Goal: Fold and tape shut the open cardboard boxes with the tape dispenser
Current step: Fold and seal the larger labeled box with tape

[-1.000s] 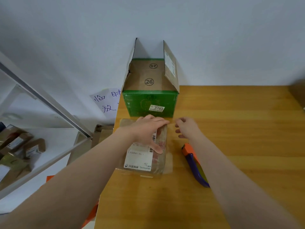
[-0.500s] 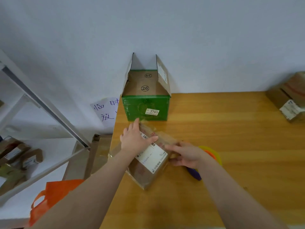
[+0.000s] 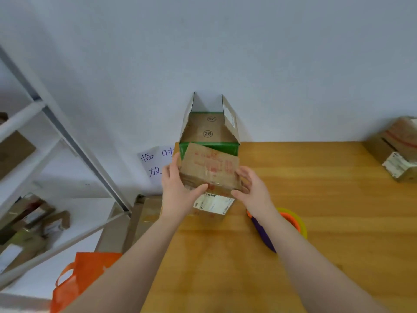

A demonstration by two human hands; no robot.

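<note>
Between left hand point(image 3: 178, 193) and right hand point(image 3: 252, 190), brown box point(image 3: 209, 168), long axis crosswise

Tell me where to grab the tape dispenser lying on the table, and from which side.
Take the tape dispenser by its purple handle, from above on the near side. The handle lies flat, pointing toward the person, a bar a hand can wrap; the roll sits at its other end. The right hand, nearest it, holds the brown box.
</note>
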